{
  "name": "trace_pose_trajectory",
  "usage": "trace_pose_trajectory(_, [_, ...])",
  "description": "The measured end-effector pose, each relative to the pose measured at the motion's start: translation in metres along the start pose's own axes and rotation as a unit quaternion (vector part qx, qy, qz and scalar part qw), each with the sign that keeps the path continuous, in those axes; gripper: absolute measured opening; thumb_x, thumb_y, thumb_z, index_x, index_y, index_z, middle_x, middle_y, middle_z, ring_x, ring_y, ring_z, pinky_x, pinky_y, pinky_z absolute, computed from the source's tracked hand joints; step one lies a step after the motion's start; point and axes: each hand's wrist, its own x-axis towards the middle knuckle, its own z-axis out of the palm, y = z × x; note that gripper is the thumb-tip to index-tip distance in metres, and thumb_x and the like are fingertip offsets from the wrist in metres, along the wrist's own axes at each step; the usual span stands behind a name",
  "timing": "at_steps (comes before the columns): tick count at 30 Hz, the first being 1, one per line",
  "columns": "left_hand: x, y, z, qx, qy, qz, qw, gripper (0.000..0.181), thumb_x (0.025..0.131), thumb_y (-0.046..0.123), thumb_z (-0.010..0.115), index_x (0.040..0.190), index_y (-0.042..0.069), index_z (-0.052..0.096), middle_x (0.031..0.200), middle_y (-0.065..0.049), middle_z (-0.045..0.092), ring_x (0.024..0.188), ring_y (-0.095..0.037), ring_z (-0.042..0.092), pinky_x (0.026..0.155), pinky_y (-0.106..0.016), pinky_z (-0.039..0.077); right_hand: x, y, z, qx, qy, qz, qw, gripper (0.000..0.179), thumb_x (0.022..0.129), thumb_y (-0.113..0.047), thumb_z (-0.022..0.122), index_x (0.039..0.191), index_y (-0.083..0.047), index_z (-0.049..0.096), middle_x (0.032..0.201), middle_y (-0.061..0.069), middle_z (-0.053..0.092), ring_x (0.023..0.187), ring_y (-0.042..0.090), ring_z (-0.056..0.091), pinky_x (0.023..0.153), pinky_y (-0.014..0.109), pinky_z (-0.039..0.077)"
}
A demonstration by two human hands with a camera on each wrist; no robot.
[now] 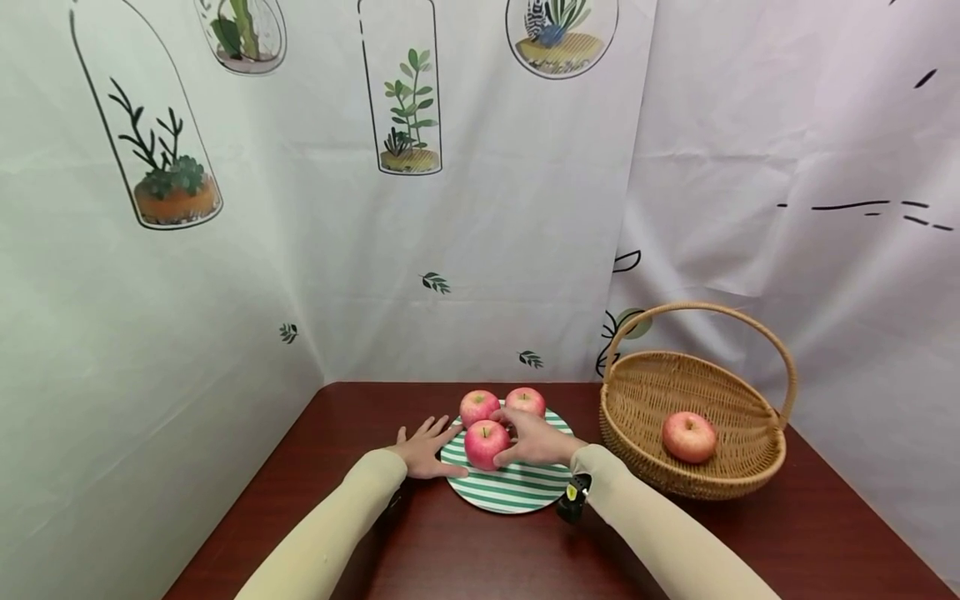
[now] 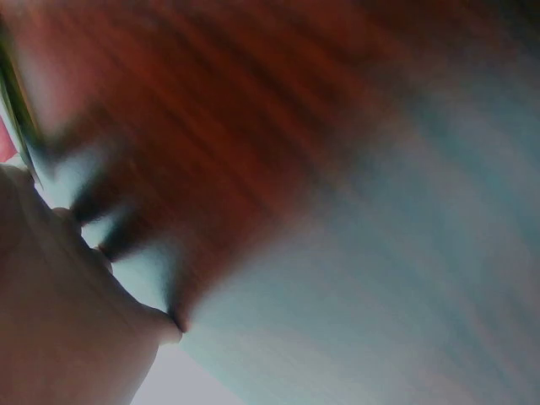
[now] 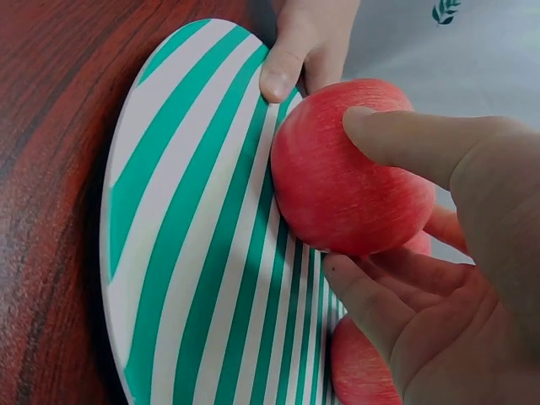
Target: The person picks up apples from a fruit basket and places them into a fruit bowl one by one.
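A round board (image 1: 504, 498) with green and white stripes lies on the table and bears several red apples. My right hand (image 1: 536, 438) grips the front apple (image 1: 486, 446), its thumb on one side and its fingers on the other, as the right wrist view confirms for that apple (image 3: 337, 177). Behind it on the board are a back-left apple (image 1: 477, 406) and a back-right apple (image 1: 527, 400). With fingers spread, my left hand (image 1: 424, 454) rests at the board's left edge, thumb on its rim. The left wrist view is blurred, showing part of that hand (image 2: 67, 312).
To the right stands a wicker basket (image 1: 667, 379) with a tall arched handle, one apple (image 1: 689, 437) inside it. The dark reddish-brown table (image 1: 450, 558) meets a cloth-covered wall (image 1: 480, 250) at the back and side.
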Motion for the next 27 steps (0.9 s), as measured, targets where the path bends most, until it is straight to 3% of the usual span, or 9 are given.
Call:
trace_pose_trajectory(9, [-0.005,0.008,-0.006,0.017,-0.008,-0.012,0.9998,0.102,0.080,0.083,0.056,0.161,0.030,0.025,0.169,-0.009,0.018,0.155,-0.037,0.013,0.114,-0.075,0.008,0.000,0.003,0.001,0.001,0.002,0.007,1.0000,0.064,0.084,-0.025,0.084,0.137,-0.007,0.053,0.131,0.006,0.060,0.120,0.022,0.058,0.101,0.042,0.052])
trace_pose_trajectory(15, [-0.003,0.005,-0.004,0.005,-0.010,-0.010,0.9999,0.105,0.078,0.086,0.055,0.161,0.028,0.025,0.169,-0.010,0.018,0.155,-0.038,0.011,0.114,-0.075,0.005,-0.002,0.003,0.002,0.011,0.001,0.006,0.9999,0.067,0.085,-0.024,0.083,0.140,-0.006,0.051,0.134,0.008,0.059,0.123,0.025,0.058,0.102,0.043,0.051])
trace_pose_trajectory(27, [-0.001,0.002,-0.002,0.013,-0.008,-0.009,0.9998,0.103,0.079,0.084,0.056,0.161,0.030,0.025,0.169,-0.009,0.017,0.156,-0.037,0.011,0.114,-0.075,0.006,-0.008,-0.004,-0.010,0.022,-0.004,-0.025,0.9994,0.078,0.081,-0.013,0.084,0.146,0.002,0.044,0.144,0.021,0.052,0.129,0.041,0.056,0.107,0.054,0.045])
